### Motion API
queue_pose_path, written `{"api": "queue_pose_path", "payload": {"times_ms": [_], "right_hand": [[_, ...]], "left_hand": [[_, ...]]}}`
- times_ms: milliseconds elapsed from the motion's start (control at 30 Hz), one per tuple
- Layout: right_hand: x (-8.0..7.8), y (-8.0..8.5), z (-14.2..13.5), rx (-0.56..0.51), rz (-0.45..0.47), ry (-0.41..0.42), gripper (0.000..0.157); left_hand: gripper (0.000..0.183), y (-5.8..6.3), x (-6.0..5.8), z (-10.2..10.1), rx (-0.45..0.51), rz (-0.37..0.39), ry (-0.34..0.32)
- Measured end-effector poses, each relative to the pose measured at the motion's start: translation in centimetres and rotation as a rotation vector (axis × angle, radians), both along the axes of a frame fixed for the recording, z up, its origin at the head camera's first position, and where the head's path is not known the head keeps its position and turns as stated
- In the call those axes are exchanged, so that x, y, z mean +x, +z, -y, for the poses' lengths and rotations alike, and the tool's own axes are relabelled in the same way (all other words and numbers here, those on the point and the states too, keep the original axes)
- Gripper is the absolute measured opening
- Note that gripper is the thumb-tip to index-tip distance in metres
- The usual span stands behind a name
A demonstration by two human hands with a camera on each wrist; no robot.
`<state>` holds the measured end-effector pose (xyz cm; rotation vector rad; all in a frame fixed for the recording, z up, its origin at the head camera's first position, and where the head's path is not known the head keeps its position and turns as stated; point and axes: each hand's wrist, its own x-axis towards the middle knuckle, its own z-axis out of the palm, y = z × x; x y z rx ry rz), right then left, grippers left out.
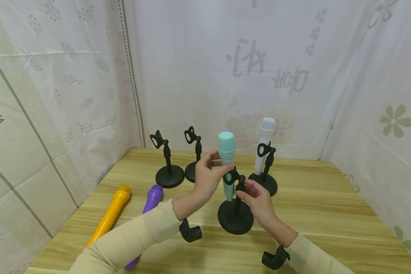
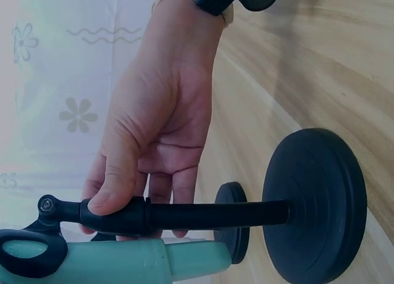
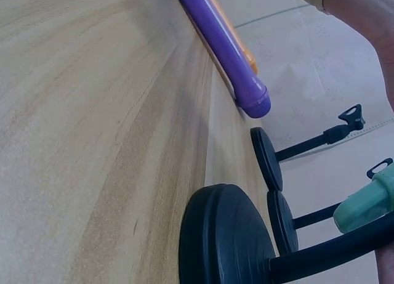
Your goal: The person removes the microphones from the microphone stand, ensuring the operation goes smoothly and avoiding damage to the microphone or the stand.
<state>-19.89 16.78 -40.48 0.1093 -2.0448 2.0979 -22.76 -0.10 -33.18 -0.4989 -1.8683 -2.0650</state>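
A mint-green microphone (image 1: 227,146) stands nearly upright in the clip of a black microphone stand (image 1: 235,221). My left hand (image 1: 207,175) holds the microphone below its head, thumb at the front and fingers behind. My right hand (image 1: 260,201) grips the stand's pole; in the left wrist view the thumb of this right hand (image 2: 163,111) presses on the pole's upper collar. The microphone's lower end (image 2: 197,259) hangs beside the pole, above the round base. In the right wrist view, the green end (image 3: 369,201) shows behind the pole, and the right hand is mostly out of frame.
A white microphone (image 1: 268,125) sits in another stand (image 1: 266,184) at the back right. Two stands without microphones, one on the left (image 1: 169,177) and one beside it (image 1: 191,171), stand at the back. An orange microphone (image 1: 111,211) and a purple microphone (image 1: 153,198) lie on the wooden table (image 1: 315,217).
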Motion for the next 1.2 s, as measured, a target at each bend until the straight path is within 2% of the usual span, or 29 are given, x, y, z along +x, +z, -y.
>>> {"api": "queue_pose_path", "payload": {"times_ms": [633,1200], "right_hand": [[-0.20,-0.07,-0.01,-0.013,-0.036,0.034,0.034],[-0.38,-0.27,-0.26,0.023,-0.049,0.044,0.034]], "left_hand": [[0.043,0.35,-0.44,0.21,-0.038,0.009,0.001],[0.043,0.70,-0.60,0.39,-0.050,0.021,-0.015]]}}
